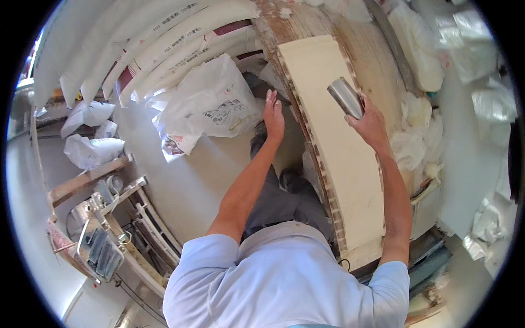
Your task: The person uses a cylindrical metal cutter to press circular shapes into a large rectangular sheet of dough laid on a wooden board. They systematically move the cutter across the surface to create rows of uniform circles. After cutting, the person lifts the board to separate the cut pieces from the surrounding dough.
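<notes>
My right hand (369, 123) is wrapped round a shiny metal cylinder (344, 97), like a steel cup or canister, which is tilted above a long pale sheet (336, 131). The sheet looks like rolled dough. It lies smooth along a wooden table, with stacked or folded layers showing at its edges. My left hand (274, 116) hangs in the air left of the sheet, fingers stretched out, holding nothing. Close by it is a white printed plastic sack (210, 104). Whatever the cylinder contains, if anything, cannot be seen.
Full white sacks (164, 49) are piled at the far left. A machine with a metal frame (104, 235) stands at the lower left. Clear plastic bags (413, 147) crowd the table's right side. Bare wood (306, 22) shows at the table's far end.
</notes>
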Demonstrator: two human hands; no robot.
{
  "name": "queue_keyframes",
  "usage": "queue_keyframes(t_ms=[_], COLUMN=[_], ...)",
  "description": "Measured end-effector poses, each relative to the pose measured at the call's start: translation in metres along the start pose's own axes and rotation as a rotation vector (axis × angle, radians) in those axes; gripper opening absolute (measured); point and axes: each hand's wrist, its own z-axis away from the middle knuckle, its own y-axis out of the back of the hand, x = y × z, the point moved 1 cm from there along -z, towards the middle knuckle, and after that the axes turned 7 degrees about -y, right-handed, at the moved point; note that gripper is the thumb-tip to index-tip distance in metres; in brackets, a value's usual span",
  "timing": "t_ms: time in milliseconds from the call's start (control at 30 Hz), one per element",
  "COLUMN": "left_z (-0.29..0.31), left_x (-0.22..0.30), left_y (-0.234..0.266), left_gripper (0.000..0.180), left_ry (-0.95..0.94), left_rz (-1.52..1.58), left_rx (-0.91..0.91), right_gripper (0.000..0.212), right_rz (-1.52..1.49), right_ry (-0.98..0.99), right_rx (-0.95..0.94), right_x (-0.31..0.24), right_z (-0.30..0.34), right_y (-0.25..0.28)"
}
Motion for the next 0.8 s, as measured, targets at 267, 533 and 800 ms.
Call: queue_keyframes(t_ms=[267,533,800], left_z=[-0.077,-0.102,-0.127], left_x=[0.015,0.005,0.005], left_y=[-0.044,-0.064,-0.046], left_gripper=[0.071,0.077,0.076], left_ry=[-0.133,-0.194,-0.268], left_rz=[-0.05,-0.519,-0.199], left_rx=[-0.234,-0.384,-0.258], right_gripper=[0.069,0.061,0.062], right_rz=[0.141,0.266,0.266], right_ry=[0.175,0.315,0.386], right_rx=[0.138,0.323,0.313], right_x=[-0.113,-0.131,-0.145], right_z=[-0.115,-0.152,-0.171], right_y=[-0.019,-0.039,-0.071])
